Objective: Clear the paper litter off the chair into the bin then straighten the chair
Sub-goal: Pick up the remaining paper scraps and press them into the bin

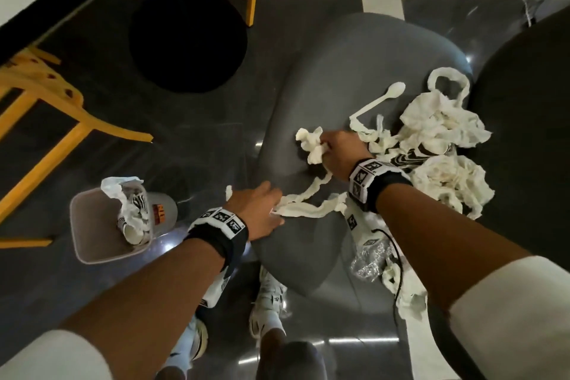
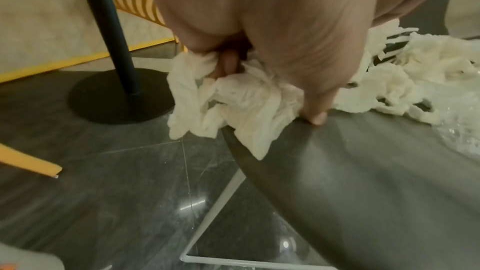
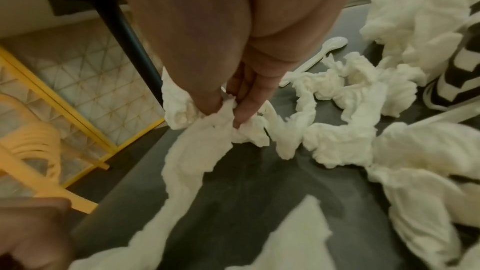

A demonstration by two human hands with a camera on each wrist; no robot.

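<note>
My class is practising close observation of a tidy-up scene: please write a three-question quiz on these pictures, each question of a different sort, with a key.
1. True or false: the bin on the floor already holds some litter.
2. Multiple choice: what does the right hand grip? A) the white plastic spoon B) a wad of tissue C) the clear plastic wrapper
3. Fill in: the left hand holds tissue at the edge of the grey ____ seat.

Key
1. True: crumpled paper and a striped cup lie in it.
2. B
3. chair
</note>
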